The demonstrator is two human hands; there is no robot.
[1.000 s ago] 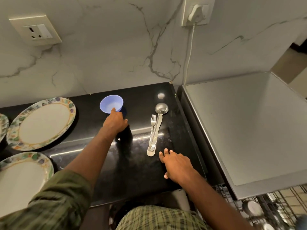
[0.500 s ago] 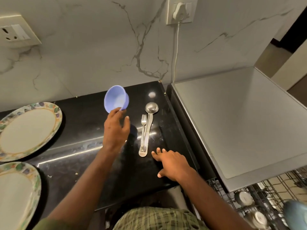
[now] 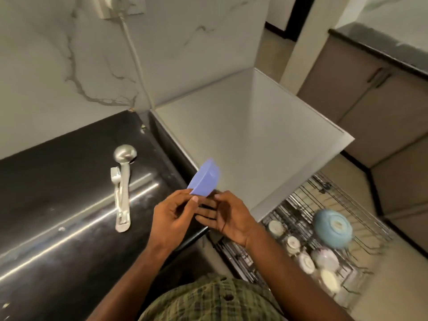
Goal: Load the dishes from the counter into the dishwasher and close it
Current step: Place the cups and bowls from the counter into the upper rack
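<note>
no readable text — anywhere in view

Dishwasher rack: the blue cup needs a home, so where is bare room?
Bare wire lies along the rack's far edge, behind the big blue bowl. The near part, with small cups and white dishes, is crowded.

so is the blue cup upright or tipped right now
Tipped. The cup is held at its rim by both hands, left and right, its base pointing up and right.
</note>
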